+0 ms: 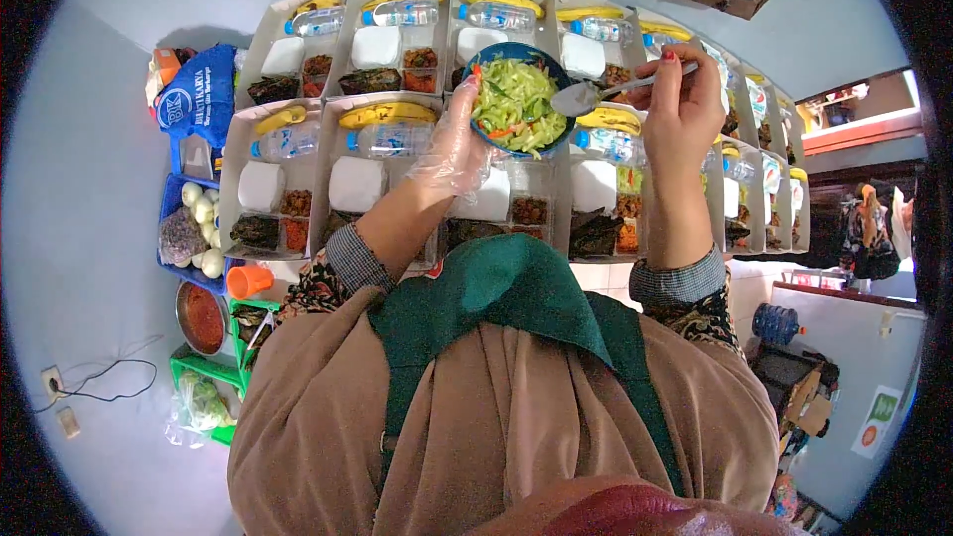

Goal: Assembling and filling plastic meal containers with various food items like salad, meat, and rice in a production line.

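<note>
1. While poised over the rows of open meal boxes (266,154), grips a blue bowl (483,58) with the left hand (452,144); gloved in clear plastic, fingers (467,104) curled round the bowl's left rim and wall.
2. Holds the bowl roughly level above the middle of the boxes, heaped with shredded green salad (516,99) flecked with orange.
3. Pinches a metal spoon (586,97) in the right hand (680,104), fingers closed on the handle, scoop touching the bowl's right rim, just beside the salad.
4. Looks like the scooping step of portioning: spoon at the salad, apparently not loaded; cannot tell for sure.
5. Shows most boxes stocked with a banana (387,114), a water bottle (397,139), a white wrapped block (355,184) and dark side dishes in small compartments.
6. Calls next for a steady, level bowl, a modest scoop, and a short carry to one free compartment without dripping onto the neighbouring ones.
7. Leaves at far left a blue crate with eggs (204,208), an orange cup (248,280) and a pan of red sauce (202,318), well apart from both hands.
</note>
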Tool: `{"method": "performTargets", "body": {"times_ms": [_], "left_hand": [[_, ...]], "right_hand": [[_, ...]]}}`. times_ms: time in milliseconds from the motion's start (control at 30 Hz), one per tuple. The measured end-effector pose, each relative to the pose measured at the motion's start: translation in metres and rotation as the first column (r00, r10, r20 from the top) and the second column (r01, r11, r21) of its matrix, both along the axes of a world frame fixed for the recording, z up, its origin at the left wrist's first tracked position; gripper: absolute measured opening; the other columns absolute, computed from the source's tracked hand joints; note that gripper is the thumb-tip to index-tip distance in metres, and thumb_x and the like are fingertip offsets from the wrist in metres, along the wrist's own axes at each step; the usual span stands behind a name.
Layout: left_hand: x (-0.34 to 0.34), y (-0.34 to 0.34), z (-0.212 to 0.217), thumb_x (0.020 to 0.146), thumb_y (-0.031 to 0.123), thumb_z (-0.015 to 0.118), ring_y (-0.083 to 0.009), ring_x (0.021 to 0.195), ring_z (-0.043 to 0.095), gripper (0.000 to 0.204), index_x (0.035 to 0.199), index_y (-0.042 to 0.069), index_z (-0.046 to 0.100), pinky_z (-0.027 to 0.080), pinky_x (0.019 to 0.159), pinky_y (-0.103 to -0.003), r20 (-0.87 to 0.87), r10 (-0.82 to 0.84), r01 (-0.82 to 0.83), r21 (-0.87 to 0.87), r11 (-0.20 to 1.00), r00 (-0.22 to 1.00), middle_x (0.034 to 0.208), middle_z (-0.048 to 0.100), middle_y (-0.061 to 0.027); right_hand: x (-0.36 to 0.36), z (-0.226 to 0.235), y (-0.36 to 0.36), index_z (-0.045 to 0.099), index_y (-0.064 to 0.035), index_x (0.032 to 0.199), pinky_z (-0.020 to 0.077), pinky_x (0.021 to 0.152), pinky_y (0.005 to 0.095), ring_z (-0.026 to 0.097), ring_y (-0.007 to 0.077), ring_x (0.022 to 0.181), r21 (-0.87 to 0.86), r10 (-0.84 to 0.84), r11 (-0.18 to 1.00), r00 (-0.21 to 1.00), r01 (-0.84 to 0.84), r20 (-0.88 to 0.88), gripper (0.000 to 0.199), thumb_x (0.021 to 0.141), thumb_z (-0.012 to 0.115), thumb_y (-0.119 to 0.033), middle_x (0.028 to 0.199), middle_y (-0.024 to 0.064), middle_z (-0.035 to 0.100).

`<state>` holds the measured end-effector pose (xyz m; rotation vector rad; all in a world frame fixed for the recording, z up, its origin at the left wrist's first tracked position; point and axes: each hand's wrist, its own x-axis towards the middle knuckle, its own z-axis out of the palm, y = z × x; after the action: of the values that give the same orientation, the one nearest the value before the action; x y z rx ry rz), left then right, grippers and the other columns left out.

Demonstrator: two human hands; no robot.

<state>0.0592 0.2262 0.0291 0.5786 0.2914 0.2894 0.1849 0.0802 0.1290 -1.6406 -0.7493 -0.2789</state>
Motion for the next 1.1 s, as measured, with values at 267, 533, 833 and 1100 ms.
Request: {"method": "performTargets", "body": {"times_ms": [267, 533, 833, 1100], "left_hand": [[0.005, 0.0, -0.002, 0.093, 0.046, 0.039, -0.022, 0.111, 0.054, 0.05, 0.126, 0.007, 0.043, 0.047, 0.09, -0.043, 0.03, -0.026, 0.026, 0.008, 1.0, 0.999, 0.122, 0.053, -0.0093], [0.002, -0.007, 0.001, 0.093, 0.044, 0.038, -0.0235, 0.111, 0.053, 0.05, 0.125, 0.006, 0.043, 0.045, 0.093, -0.043, 0.044, -0.036, 0.037, -0.013, 0.999, 0.998, 0.122, 0.052, -0.0102], [0.005, -0.001, -0.021, 0.092, 0.047, 0.041, -0.0272, 0.116, 0.05, 0.055, 0.129, 0.007, 0.041, 0.041, 0.097, -0.049, 0.021, -0.02, 0.019, 0.032, 0.999, 1.0, 0.128, 0.049, -0.0123], [0.002, -0.01, -0.013, 0.092, 0.047, 0.039, -0.0258, 0.116, 0.05, 0.054, 0.129, 0.007, 0.04, 0.041, 0.097, -0.046, 0.021, -0.048, 0.047, 0.064, 0.997, 0.999, 0.128, 0.049, -0.0111]], "right_hand": [[-0.014, -0.01, 0.004, 0.053, 0.0002, 0.093, 0.0491, 0.049, 0.0234, 0.063, 0.012, 0.054, -0.014, 0.047, 0.999, 0.997, -0.048, -0.059, 0.009, 0.091, 0.048, -0.008, 0.07, 0.0094, 0.064], [-0.018, -0.021, 0.007, 0.05, 0.0008, 0.096, 0.0512, 0.055, 0.0237, 0.064, 0.0133, 0.062, 0.069, 0.236, 0.967, 0.966, -0.244, 0.104, 0.009, 0.092, 0.047, -0.007, 0.077, 0.0104, 0.065], [-0.006, -0.03, 0.004, 0.05, -0.0003, 0.097, 0.0512, 0.056, 0.0257, 0.066, 0.0162, 0.064, -0.135, 0.064, 0.99, 0.988, -0.045, 0.141, 0.008, 0.092, 0.046, -0.006, 0.08, 0.0113, 0.065], [0.009, -0.066, 0.016, 0.043, -0.0009, 0.1, 0.051, 0.051, 0.0257, 0.063, 0.0168, 0.059, 0.206, 0.221, 0.966, 0.913, -0.156, -0.343, 0.011, 0.096, 0.039, -0.01, 0.08, 0.0133, 0.062]]}}
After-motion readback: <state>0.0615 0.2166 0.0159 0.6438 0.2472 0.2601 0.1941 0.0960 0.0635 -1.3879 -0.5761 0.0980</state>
